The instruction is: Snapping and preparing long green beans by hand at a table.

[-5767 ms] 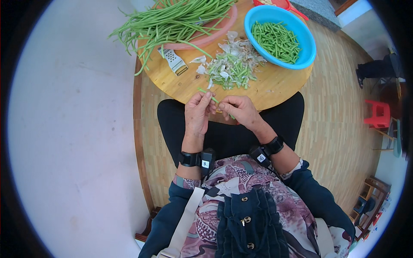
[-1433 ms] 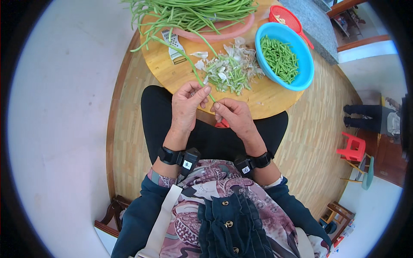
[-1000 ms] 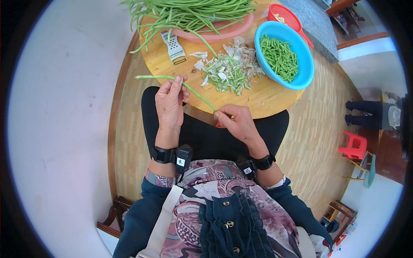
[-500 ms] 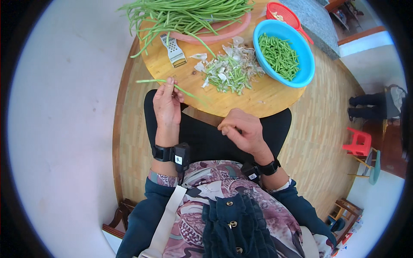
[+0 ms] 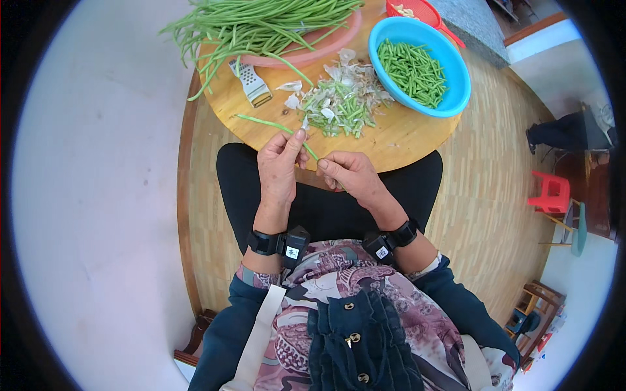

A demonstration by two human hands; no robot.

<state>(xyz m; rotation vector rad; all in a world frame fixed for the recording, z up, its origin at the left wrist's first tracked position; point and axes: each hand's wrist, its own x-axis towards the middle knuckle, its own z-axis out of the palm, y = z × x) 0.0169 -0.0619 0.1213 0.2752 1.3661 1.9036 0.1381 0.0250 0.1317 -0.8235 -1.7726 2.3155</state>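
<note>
A long green bean [image 5: 263,122] slants over the near edge of the round wooden table [image 5: 407,140]. My left hand [image 5: 279,169] pinches it near its middle, between thumb and fingers. At the bean's lower right end, my right hand [image 5: 355,174] has thumb and fingertips closed on it. Just beyond my hands lies a heap of bean scraps and papery garlic skins [image 5: 339,107]. To its right, a blue basin [image 5: 459,85] holds many short cut bean pieces [image 5: 412,73].
Uncut long beans [image 5: 261,29] overflow a pink basin [image 5: 342,40] at the far left. A metal grater [image 5: 251,83] lies before it. Behind the blue basin is a red strainer [image 5: 427,13] with garlic cloves [image 5: 404,11]. A red stool [image 5: 551,192] stands on the floor at right.
My right hand has come up and left to grip the bean's lower end. My left hand has shifted right with the bean, and the hands are now close together.
</note>
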